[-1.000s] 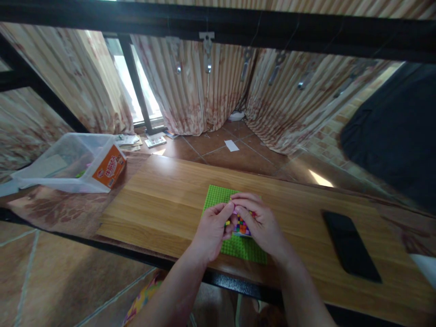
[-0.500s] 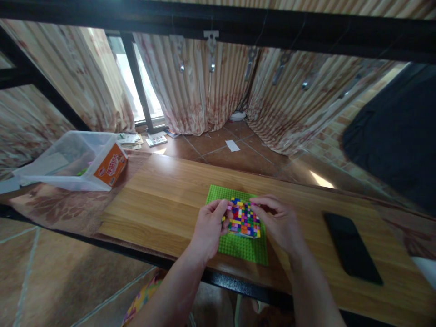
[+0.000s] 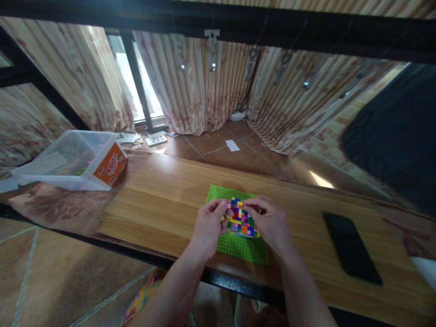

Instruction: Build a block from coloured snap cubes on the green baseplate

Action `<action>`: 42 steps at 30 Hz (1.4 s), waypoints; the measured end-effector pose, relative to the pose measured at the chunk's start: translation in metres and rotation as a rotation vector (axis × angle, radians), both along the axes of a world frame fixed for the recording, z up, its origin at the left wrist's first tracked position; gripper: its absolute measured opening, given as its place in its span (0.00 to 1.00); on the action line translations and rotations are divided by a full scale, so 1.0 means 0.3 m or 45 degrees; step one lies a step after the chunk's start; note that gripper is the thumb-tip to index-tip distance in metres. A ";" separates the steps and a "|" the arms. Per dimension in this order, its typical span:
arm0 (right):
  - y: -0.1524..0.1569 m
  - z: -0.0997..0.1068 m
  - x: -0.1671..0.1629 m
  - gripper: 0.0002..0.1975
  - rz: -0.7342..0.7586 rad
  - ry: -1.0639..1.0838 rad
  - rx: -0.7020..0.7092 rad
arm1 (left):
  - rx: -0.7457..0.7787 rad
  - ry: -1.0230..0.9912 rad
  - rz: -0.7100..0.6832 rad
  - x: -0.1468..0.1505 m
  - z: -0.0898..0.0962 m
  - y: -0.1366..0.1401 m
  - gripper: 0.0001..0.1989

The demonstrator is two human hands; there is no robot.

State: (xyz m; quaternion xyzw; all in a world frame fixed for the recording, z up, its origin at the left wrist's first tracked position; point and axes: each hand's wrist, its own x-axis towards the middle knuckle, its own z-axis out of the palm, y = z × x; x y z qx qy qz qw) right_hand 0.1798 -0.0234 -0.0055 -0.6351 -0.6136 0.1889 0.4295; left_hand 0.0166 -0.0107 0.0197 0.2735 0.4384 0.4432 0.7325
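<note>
A block of many-coloured toy bricks (image 3: 241, 222) stands on a green studded baseplate (image 3: 243, 252) on the wooden board. At the block's left side, my left hand (image 3: 211, 222) is closed, its thumb and index finger pinching a pink toy brick (image 3: 229, 206). The other fingers curl beside a yellow piece at the block's edge. My right hand (image 3: 270, 222) reaches over the block's upper right part, thumb and index finger pinched together near the top row. Whatever sits between those fingertips is too small to make out. Its palm hides the block's right edge.
A black phone (image 3: 352, 247) lies on the board (image 3: 153, 195) to the right. At the far left a clear plastic bin (image 3: 78, 181) with an orange label stands on a patterned cloth (image 3: 51, 204). Papers and booklets (image 3: 156, 140) lie beyond, near the curtains (image 3: 190, 91).
My right hand has moved left over the block, its pinched fingertips now closer to my left hand. My left hand, the block and the baseplate have stayed nearly in place.
</note>
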 end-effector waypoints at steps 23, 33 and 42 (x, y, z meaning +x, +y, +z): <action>0.032 -0.037 -0.015 0.17 -0.110 0.109 -0.065 | -0.027 -0.033 0.013 -0.003 0.006 -0.001 0.09; 0.029 -0.016 -0.046 0.16 -0.111 0.072 -0.153 | -0.054 -0.053 0.027 -0.001 0.009 -0.001 0.09; 0.010 -0.007 -0.055 0.15 -0.154 0.030 -0.016 | -0.029 -0.028 0.011 -0.002 0.008 -0.003 0.10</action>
